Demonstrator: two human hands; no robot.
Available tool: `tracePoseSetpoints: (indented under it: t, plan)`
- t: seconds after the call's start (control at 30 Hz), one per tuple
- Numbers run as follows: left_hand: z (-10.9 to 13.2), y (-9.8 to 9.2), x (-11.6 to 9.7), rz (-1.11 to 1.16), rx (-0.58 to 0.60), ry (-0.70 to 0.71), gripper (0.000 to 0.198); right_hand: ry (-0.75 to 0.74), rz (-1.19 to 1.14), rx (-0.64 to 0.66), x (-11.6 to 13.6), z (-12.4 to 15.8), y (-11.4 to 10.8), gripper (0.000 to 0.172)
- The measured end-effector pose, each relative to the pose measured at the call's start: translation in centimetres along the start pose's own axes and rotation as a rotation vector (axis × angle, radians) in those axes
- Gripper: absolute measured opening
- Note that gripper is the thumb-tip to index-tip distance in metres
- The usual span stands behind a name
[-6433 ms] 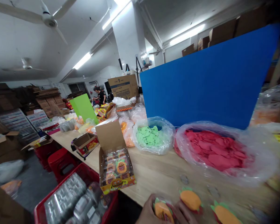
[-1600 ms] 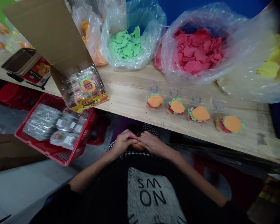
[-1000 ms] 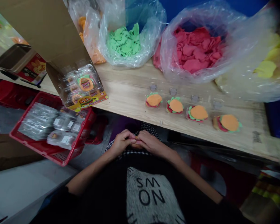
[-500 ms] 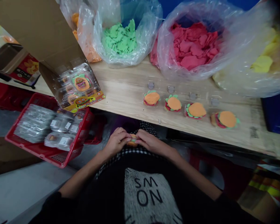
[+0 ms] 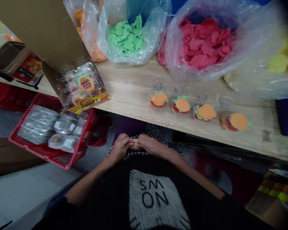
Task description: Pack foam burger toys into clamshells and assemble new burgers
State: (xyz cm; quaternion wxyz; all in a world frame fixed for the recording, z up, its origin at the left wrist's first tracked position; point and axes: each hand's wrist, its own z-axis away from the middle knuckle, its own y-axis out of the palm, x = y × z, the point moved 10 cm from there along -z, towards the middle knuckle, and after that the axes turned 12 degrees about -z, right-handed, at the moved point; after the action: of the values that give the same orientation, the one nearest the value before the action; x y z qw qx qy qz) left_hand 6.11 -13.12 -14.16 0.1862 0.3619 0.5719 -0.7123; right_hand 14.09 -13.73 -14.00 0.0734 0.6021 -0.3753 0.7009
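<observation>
Orange and tan, a small toy burger (image 5: 135,144) sits held between the person's two hands. The left hand (image 5: 120,148) and the right hand (image 5: 152,146) are both curled around it, and their fingers meet, so only a little of the burger shows. Under the hands is a black and white checked cloth (image 5: 156,135), and a black shirt with white letters (image 5: 153,198) is closest to the camera.

Past the hands is a wood counter (image 5: 134,86). Four burger pieces (image 5: 205,112) lie in a row on it, and small clear plastic bits (image 5: 157,86) lie just behind them. To the left, a red basket (image 5: 50,156) holds clear plastic packs (image 5: 38,126). Beside it, a cardboard box (image 5: 38,32) full of burger packs (image 5: 86,84) sits at the counter's edge.

Farther back are clear bags of soft pieces: orange (image 5: 91,35), green (image 5: 124,36), red (image 5: 204,44) and yellow (image 5: 278,63).
</observation>
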Motion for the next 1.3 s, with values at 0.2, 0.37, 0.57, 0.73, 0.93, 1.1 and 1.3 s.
tracePoseSetpoints:
  t: [0.2,0.37,0.57,0.73,0.93,1.1,1.3]
  plan:
    - [-0.3,-1.0,0.7,0.099,0.004,-0.056,0.011,0.121,-0.075,-0.045,-1.0,0.0,-1.0,0.022]
    - [-0.4,-1.4,1.1,0.158,0.003,-0.062,0.01,0.087,-0.115,-0.058,-0.4,0.3,-1.7,0.02]
    - [-0.8,-1.4,1.5,0.132,0.021,-0.077,0.013,0.011,-0.121,-0.122,-0.8,0.2,-1.9,0.026]
    - [-2.4,-1.6,-0.6,-0.024,0.156,0.043,0.039,0.025,-0.106,-0.174,-1.1,-0.9,-3.0,0.031]
    - [-3.5,-1.9,1.3,0.337,0.232,-0.236,0.048,0.201,-0.352,-0.253,-2.1,-3.6,-5.0,0.034]
    - [-2.8,-1.6,3.4,1.019,0.139,-0.578,0.042,0.4,-0.894,-0.437,-3.2,-3.6,-6.1,0.038]
    - [-1.8,0.0,3.3,1.309,0.103,-0.74,0.025,0.331,-1.024,-0.456,-1.4,-3.6,-6.1,0.038]
